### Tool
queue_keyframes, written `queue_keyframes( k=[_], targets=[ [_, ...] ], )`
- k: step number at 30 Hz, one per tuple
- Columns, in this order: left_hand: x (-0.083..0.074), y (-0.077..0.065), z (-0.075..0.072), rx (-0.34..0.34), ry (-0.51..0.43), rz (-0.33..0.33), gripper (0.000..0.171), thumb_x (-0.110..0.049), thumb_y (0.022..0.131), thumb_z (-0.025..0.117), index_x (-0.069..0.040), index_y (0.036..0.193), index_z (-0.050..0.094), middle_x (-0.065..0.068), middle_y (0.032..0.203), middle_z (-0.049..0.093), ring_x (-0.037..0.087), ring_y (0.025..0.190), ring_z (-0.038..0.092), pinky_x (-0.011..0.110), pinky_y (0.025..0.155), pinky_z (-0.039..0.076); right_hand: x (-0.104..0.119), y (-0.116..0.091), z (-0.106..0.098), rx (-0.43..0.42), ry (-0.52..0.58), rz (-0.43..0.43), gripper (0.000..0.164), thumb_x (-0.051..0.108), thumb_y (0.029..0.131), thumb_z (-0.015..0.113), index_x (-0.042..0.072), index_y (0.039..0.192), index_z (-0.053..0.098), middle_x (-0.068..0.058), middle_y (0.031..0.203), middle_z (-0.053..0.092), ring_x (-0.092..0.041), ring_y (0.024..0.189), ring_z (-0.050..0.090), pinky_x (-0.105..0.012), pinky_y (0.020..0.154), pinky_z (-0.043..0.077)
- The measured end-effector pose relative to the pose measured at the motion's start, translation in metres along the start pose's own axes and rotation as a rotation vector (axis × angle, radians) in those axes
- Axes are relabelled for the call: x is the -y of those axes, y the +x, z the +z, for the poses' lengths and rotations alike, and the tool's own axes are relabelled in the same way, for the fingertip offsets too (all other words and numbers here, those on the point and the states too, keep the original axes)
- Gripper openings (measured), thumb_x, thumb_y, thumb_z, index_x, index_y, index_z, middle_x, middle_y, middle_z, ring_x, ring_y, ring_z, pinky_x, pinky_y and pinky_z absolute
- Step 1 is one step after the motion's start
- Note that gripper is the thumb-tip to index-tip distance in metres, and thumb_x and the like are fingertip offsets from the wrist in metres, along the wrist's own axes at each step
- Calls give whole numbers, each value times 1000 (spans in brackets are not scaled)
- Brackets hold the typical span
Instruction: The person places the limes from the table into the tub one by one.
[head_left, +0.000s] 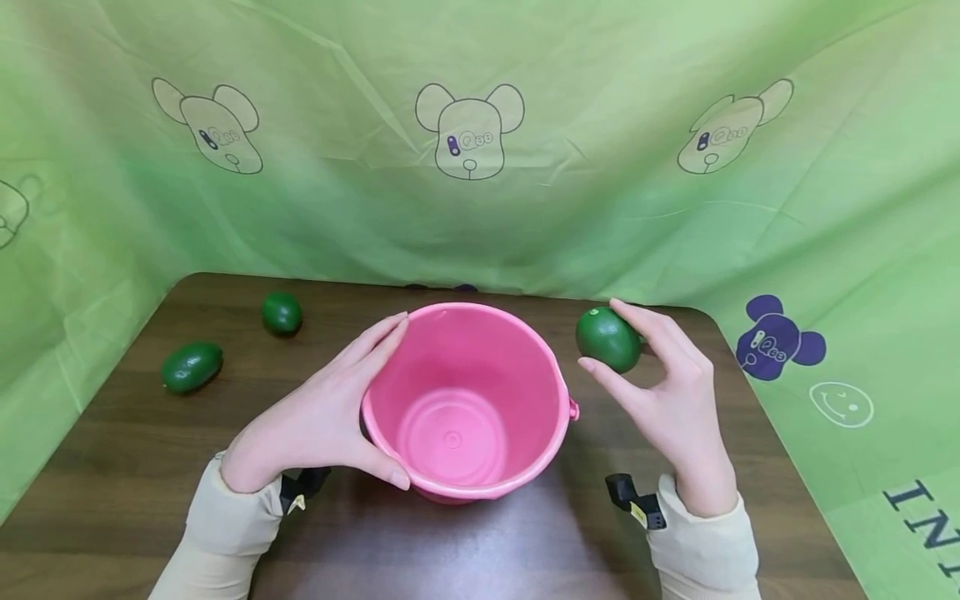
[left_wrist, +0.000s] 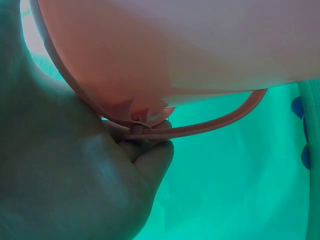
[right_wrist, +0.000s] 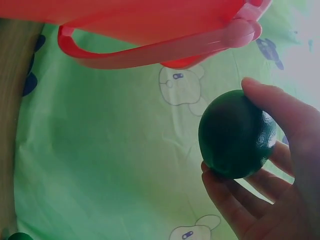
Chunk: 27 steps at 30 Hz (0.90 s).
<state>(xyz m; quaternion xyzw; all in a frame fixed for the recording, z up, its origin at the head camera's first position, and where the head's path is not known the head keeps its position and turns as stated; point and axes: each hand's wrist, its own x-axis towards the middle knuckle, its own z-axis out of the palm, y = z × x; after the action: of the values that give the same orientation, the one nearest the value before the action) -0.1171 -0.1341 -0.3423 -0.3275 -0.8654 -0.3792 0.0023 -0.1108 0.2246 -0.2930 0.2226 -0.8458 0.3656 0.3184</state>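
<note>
A pink plastic bucket stands mouth up at the middle of the table, its bare inner bottom in sight. My left hand grips it by the left side, thumb on the near rim and fingers towards the far rim. In the left wrist view, those fingers lie by the joint of the pink handle. Right of the bucket, my right hand holds a glossy dark green avocado between thumb and fingers. The right wrist view has this avocado apart from the bucket, with fingers around its lower side.
Two more green avocados lie on the table's left: one near the back, another closer and further left. Behind the brown wooden table hangs a green printed cloth, which also borders both sides.
</note>
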Motion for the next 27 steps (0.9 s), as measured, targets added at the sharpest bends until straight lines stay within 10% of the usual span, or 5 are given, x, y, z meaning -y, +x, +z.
queue_keyframes(
  k=[18,27],
  targets=[
    [0,-1,-1,-3,6,8,148,-75,53,88,-19,165,9,-8,167,10,15,149,19,47,111,37,15,0,-5,-67,107,-52,74,-9,63,88,-4,133,64,-20,120,68,-12,105,63,-20,90,49],
    [0,-1,-1,1,29,-6,147,-78,54,85,-20,165,9,-9,167,8,16,149,18,47,111,36,18,-4,-4,-98,253,-80,65,16,79,90,-14,128,59,-26,122,66,-17,103,66,-24,91,51]
  ],
)
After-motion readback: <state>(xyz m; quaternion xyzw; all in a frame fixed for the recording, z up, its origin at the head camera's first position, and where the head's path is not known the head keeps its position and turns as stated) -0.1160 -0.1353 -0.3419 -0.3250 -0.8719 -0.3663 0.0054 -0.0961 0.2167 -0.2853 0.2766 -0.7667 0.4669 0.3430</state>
